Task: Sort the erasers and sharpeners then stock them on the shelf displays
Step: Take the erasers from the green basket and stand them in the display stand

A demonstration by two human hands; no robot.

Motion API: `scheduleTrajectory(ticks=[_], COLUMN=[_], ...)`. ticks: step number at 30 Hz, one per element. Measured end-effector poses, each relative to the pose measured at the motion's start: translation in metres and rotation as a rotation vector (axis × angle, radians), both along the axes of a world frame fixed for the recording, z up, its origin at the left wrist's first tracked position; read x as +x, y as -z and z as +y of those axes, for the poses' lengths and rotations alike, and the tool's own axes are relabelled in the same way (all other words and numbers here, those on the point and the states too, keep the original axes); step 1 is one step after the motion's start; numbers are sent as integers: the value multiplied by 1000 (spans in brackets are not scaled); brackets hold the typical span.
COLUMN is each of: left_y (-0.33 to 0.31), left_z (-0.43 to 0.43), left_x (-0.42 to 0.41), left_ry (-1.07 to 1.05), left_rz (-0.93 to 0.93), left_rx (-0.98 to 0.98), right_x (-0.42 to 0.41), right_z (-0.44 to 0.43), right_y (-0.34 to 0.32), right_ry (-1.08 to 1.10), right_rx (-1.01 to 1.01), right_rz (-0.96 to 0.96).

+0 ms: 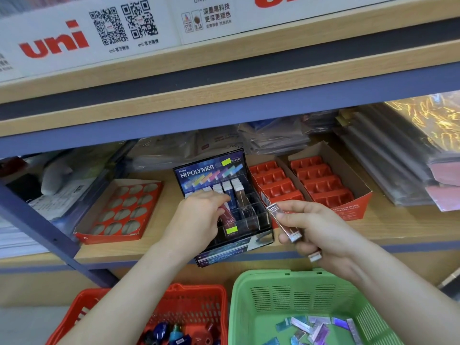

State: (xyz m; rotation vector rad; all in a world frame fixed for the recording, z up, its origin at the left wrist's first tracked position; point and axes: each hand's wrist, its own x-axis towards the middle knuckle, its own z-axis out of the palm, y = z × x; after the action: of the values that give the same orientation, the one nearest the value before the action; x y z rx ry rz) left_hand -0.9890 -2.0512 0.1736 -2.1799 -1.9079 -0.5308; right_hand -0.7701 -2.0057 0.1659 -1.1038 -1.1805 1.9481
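Note:
A dark Hi-Polymer eraser display [211, 175] stands on the wooden shelf [398, 220], with several slim erasers standing in its clear slots. My left hand [199, 215] pinches a dark red slim eraser [227, 215] down in a front slot. My right hand [316, 227] grips a few slim brown erasers [283, 224] just right of the display, one end poking out under the palm. A green basket [263, 295] below holds several shiny slim erasers [313, 327]. A red basket [199, 305] holds sharpeners [174, 332].
A flat red tray with round holes [119, 210] lies left of the display. Two red compartment boxes [311, 185] stand to its right. Stacked plastic-wrapped paper goods [388, 158] fill the shelf's back and right. A blue metal upright [44, 232] crosses at the left.

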Motion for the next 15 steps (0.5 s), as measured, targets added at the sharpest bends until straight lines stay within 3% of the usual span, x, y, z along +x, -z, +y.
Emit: scheduleTrajectory(ticks=[5, 15], left_y=[-1, 5], left_z=[-1, -2], left_x=[-5, 3], left_ry=[29, -43], left_rz=[-4, -188], left_rx=[-7, 42], right_x=[-1, -5], right_z=[-1, -5], right_y=[-1, 4], right_ry=[10, -8], right_rx=[-30, -21], right_rz=[23, 18])
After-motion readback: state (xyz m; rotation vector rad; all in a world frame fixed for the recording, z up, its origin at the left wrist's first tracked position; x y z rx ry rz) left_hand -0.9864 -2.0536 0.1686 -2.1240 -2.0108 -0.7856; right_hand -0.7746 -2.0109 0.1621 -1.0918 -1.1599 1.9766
